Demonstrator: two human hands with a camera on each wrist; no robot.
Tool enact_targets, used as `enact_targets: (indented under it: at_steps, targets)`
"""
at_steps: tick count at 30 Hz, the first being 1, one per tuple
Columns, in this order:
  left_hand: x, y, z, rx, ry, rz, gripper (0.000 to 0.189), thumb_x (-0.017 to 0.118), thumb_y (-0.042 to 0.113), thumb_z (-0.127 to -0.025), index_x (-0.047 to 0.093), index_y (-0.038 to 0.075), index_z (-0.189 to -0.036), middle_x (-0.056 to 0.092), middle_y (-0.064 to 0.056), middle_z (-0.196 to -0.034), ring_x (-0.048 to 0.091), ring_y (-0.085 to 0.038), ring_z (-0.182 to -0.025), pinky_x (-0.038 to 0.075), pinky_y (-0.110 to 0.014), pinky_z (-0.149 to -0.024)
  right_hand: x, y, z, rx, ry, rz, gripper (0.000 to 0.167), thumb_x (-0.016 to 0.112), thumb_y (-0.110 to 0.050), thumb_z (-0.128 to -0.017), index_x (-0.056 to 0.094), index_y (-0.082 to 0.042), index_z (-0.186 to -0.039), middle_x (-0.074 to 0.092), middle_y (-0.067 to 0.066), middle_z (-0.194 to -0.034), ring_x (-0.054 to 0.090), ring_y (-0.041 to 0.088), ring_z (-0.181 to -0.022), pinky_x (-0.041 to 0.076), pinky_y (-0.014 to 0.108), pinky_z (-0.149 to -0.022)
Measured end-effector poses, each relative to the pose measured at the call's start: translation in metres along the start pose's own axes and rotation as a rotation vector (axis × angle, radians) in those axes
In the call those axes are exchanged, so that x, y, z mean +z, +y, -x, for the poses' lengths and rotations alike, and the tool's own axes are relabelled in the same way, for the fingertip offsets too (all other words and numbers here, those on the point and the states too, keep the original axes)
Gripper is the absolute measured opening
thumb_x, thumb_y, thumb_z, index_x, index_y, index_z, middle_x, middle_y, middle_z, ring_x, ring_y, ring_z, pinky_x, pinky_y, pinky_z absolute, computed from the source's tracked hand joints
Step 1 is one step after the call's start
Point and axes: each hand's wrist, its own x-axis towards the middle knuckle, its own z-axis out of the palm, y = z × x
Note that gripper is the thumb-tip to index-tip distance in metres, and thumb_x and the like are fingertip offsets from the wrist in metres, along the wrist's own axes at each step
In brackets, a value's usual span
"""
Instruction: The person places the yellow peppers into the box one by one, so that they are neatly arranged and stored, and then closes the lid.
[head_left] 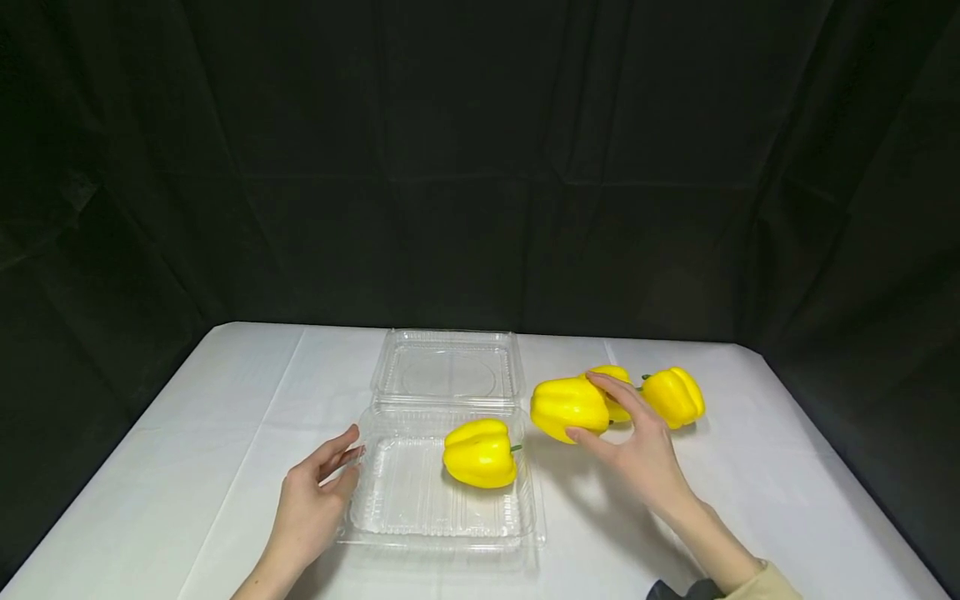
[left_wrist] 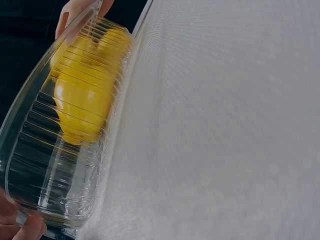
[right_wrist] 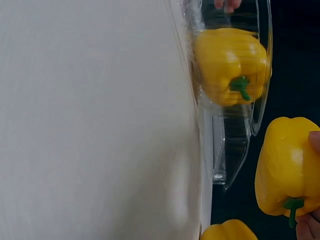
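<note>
My right hand point(head_left: 637, 446) grips a yellow bell pepper point(head_left: 568, 408) between thumb and fingers, raised above the table just right of a clear plastic clamshell box point(head_left: 405, 500). In the right wrist view this held pepper point(right_wrist: 287, 165) shows its green stem pointing down. Another yellow bell pepper point(head_left: 480, 454) lies in the right half of the box's base, stem to the right. At the base's left edge is my left hand point(head_left: 315, 500), its fingertips touching the rim. In the left wrist view, the left fingers point(left_wrist: 31, 227) are at the box's near corner.
The clamshell's lid point(head_left: 448, 367) lies open flat behind its base. Two more yellow bell peppers, one partly hidden behind the right hand point(head_left: 611, 375) and one farther right point(head_left: 673, 397), rest on the white-covered table point(head_left: 187, 450). Black cloth point(head_left: 465, 167) hangs around the back and sides.
</note>
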Motion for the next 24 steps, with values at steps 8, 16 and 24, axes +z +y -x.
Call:
enact_targets:
  at_steps: [8,16,24]
  targets:
    - [0.000,-0.001,0.000,0.010,0.007,-0.001,0.044,0.059,-0.004,-0.093,0.053,-0.007,-0.137,0.054,-0.021,-0.143,0.063,-0.034,-0.121,0.056,-0.034,-0.095,0.005,-0.009,0.001,-0.020,0.010,-0.012,0.071,0.088,-0.021,-0.077,0.056,-0.019,-0.140,0.059,0.002,-0.140,0.051,0.027,-0.132,0.041,0.057,-0.110]
    - [-0.001,-0.001,0.000,-0.002,0.009,-0.001,0.044,0.058,-0.003,-0.094,0.054,-0.006,-0.137,0.055,-0.019,-0.143,0.064,-0.032,-0.120,0.056,-0.034,-0.096,0.012,-0.020,0.001,-0.047,0.007,-0.029,0.069,0.087,-0.021,-0.078,0.057,-0.021,-0.140,0.059,0.001,-0.139,0.051,0.026,-0.130,0.041,0.055,-0.108]
    - [-0.001,-0.001,-0.001,0.010,0.008,-0.014,0.044,0.058,-0.003,-0.093,0.054,-0.007,-0.137,0.056,-0.020,-0.142,0.064,-0.033,-0.120,0.057,-0.035,-0.094,0.017,-0.032,0.002,-0.035,-0.019,-0.033,0.068,0.085,-0.023,-0.081,0.055,-0.021,-0.142,0.057,-0.003,-0.142,0.050,0.021,-0.131,0.048,0.054,-0.103]
